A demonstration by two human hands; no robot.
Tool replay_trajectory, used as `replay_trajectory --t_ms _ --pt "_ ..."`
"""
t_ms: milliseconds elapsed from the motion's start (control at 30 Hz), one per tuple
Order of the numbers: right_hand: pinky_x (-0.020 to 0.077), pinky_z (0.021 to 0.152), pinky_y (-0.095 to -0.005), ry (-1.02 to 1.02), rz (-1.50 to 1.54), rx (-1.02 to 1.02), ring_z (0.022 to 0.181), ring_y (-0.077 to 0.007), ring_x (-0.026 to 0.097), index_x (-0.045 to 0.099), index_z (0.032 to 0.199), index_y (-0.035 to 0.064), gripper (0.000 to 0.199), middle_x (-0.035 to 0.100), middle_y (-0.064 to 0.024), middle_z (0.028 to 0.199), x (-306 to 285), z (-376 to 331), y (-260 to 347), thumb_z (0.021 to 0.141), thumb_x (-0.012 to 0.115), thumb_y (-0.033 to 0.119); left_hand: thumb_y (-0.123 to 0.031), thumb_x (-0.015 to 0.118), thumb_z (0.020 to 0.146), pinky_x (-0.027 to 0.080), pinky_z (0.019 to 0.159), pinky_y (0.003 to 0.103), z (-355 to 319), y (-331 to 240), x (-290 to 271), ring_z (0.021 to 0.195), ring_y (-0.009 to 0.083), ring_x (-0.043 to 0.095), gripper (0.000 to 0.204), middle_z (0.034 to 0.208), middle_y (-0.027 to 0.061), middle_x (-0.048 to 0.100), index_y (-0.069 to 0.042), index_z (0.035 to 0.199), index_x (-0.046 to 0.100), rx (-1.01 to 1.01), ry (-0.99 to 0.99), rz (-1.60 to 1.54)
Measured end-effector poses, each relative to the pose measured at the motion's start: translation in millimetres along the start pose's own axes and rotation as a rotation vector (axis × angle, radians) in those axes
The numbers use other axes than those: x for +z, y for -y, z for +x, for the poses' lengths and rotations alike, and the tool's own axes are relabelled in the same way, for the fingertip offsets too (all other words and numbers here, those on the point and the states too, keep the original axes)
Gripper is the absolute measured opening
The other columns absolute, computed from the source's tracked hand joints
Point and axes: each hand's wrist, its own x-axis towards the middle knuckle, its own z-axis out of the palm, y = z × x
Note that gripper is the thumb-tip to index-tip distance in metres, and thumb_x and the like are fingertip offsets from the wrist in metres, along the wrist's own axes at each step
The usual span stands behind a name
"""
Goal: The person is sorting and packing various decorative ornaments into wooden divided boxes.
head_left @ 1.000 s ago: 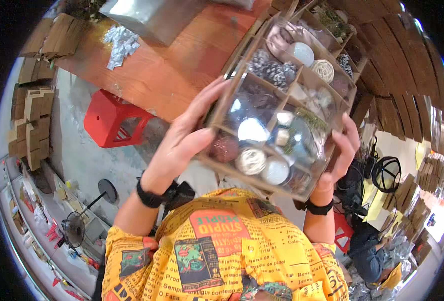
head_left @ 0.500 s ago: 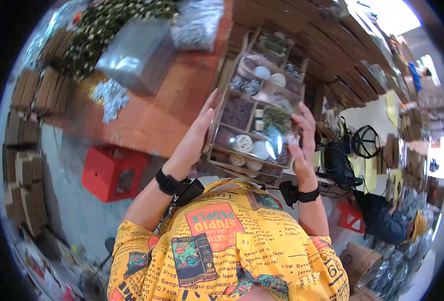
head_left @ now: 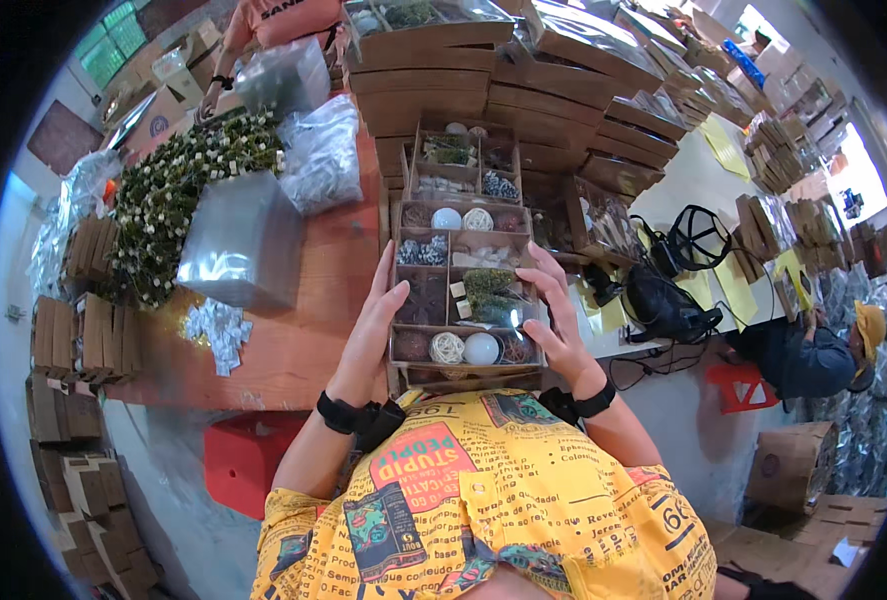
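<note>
A cardboard compartment box (head_left: 422, 293) lies lengthwise in front of my body. Its sections hold white balls, woven balls, frosted pinecones, dark filler and a tuft of green moss. My left hand (head_left: 368, 330) presses along the box's left wall, fingers pointing away from me. Along the right wall, my right hand (head_left: 560, 325) grips the edge, its fingers bent over the rim beside the moss. Just beyond the held box is another filled compartment box (head_left: 480, 150), and whether the two touch I cannot tell. Glare on the held box suggests a clear cover.
Stacked cardboard boxes (head_left: 423, 85) rise at the far side. On the orange-brown table (head_left: 333, 310) at left are a stack of clear sheets (head_left: 238, 240), a moss pile (head_left: 188, 190) and white pieces (head_left: 218, 335). Right: black gear (head_left: 668, 305), a seated person (head_left: 813, 350). A red stool (head_left: 248, 465) stands lower left.
My view has turned, bringing a person in an orange shirt into sight at the far left. The held box, slanted before, now appears straight in front of me, with both hands still on its sides.
</note>
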Motion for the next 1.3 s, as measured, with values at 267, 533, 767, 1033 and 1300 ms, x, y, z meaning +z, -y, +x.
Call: replay_trajectory --t_ms 267,533,767,1033,1300 --pt "0.0213 0.108 -0.0423 -0.024 -0.003 -0.056 0.132 -0.0345 0.030 0.050 0.122 0.0049 0.052 0.034 -0.0181 0.141 -2 12 -12 0.080 0.057 0.036 -0.015 0.046 0.091 0.031 0.105 0.031 16 2 -8 0.129 0.0192 0.035 0.068 0.144 0.0106 0.030 -0.007 0.148 0.009 -0.032 0.026 -0.038" --pt "0.0306 0.103 -0.0309 -0.232 0.183 0.304 0.123 -0.0174 0.041 0.040 0.136 0.0033 0.049 0.041 -0.0082 0.139 -22 118 -123 0.097 0.041 0.031 -0.011 0.046 0.088 0.026 0.107 0.030 16 3 -10 0.132 0.0183 0.032 0.072 0.148 0.0099 0.025 -0.007 0.148 0.008 -0.075 0.024 -0.033" --pt "0.0218 0.109 -0.0297 -0.030 0.332 0.288 0.134 -0.0230 0.030 0.033 0.137 -0.0053 0.061 0.034 -0.0150 0.145 6 159 -176 0.098 0.038 0.040 -0.010 0.046 0.086 0.021 0.109 0.030 21 2 -8 0.133 0.0190 0.029 0.072 0.148 0.0106 0.025 -0.007 0.148 0.010 -0.055 -0.040 0.092" --pt "0.0393 0.097 -0.0327 -0.331 0.165 0.246 0.112 -0.0249 0.054 0.057 0.114 -0.0066 0.040 0.060 -0.0149 0.118 -16 140 -145 0.094 0.047 0.026 -0.014 0.043 0.089 0.039 0.101 0.035 20 -8 8 0.125 0.0232 0.042 0.067 0.143 0.0120 0.033 -0.007 0.147 0.011 -0.104 -0.064 -0.001" --pt "0.0456 0.046 -0.0284 -1.367 0.404 0.885 0.061 -0.0176 0.058 0.051 0.103 0.0051 0.043 0.057 -0.0084 0.085 -90 -7 -218 0.082 0.065 0.040 -0.022 0.036 0.096 0.041 0.101 0.036 21 -11 22 0.124 0.0233 0.044 0.058 0.144 0.0100 0.033 -0.008 0.147 0.012 -0.090 -0.142 -0.022"
